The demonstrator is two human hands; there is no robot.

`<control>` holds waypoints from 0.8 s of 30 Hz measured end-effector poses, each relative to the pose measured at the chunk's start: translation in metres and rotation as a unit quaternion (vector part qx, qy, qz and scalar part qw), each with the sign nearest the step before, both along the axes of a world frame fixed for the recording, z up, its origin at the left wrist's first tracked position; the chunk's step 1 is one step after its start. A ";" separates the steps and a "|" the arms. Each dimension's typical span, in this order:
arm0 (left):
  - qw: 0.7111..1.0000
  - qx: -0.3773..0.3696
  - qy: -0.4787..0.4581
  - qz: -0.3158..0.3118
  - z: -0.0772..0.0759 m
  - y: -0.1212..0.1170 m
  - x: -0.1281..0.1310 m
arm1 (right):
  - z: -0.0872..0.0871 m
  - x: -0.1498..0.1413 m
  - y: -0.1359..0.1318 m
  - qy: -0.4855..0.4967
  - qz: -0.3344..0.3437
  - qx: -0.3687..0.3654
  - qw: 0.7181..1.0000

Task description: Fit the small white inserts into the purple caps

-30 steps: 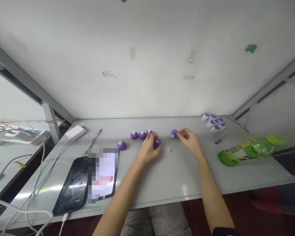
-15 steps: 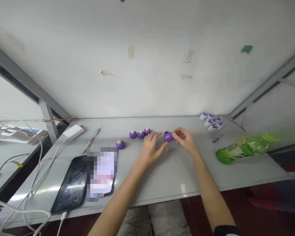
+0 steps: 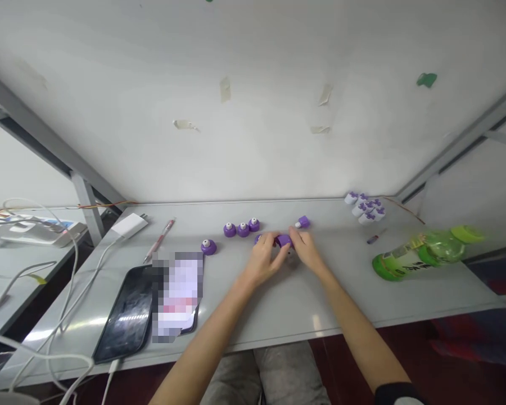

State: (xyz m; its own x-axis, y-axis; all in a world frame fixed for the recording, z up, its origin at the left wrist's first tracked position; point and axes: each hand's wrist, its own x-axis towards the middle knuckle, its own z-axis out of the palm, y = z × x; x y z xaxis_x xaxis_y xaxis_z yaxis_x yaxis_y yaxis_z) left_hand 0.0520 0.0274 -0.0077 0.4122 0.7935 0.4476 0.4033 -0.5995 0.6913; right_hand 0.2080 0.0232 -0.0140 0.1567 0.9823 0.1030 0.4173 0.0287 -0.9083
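Note:
My left hand [image 3: 266,257] and my right hand [image 3: 303,252] meet at the middle of the grey table [image 3: 278,304], fingers closed together around a small purple cap [image 3: 283,241]. Another purple bit [image 3: 258,239] peeks out beside my left fingers. Behind my right hand lies a purple and white piece [image 3: 302,222], apart from both hands. A row of three purple caps [image 3: 242,228] with white centres sits to the left, and a single cap [image 3: 208,246] lies further left.
A cluster of white and purple pieces [image 3: 366,207] lies at the back right. A green bottle [image 3: 421,253] lies on its side at the right. A phone [image 3: 129,312], a blurred card, a pen [image 3: 159,241], a white charger [image 3: 129,225] and cables occupy the left.
My right hand left the purple and white piece on the table behind it and moved to the centre. Both hands have come together on one purple cap. The small white part is hidden now.

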 end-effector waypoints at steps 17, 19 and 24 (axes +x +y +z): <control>0.996 -0.038 -0.078 0.024 0.011 0.005 -0.009 | 0.017 0.007 0.000 0.198 0.092 -0.064 0.974; 0.997 -0.034 -0.060 0.023 0.011 0.005 -0.009 | 0.018 0.014 0.000 0.182 0.069 -0.027 0.981; 0.998 -0.053 -0.025 0.005 0.007 0.009 -0.015 | 0.009 0.046 0.004 -0.022 -0.011 0.007 1.000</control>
